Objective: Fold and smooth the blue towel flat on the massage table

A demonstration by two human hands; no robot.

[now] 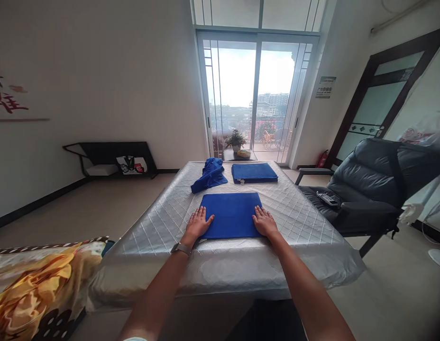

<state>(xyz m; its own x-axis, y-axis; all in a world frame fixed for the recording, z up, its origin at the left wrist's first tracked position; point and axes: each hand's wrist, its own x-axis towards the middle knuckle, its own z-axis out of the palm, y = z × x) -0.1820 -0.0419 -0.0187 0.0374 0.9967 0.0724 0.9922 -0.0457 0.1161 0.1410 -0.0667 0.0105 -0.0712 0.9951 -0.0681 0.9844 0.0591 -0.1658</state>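
Note:
A folded blue towel [231, 215] lies flat on the plastic-covered mattress [298, 227], its near edge facing me. My left hand [197, 223] rests palm down over the towel's left edge, fingers stretched forward and thumb on the cloth. Over the right edge lies my right hand [264, 221], also flat with its fingers extended. Beyond them, a neat stack of folded blue towels [254, 172] sits toward the far right of the mattress. To its left is a crumpled blue towel [210, 175], bunched up and partly trailing toward me.
A dark reclining armchair [369, 184] with a device on its seat stands at the right. Yellow bedding [38, 284] is at the lower left. Against the left wall is a dark folded frame [116, 154] with a bag. A potted plant [236, 139] stands before the glass doors.

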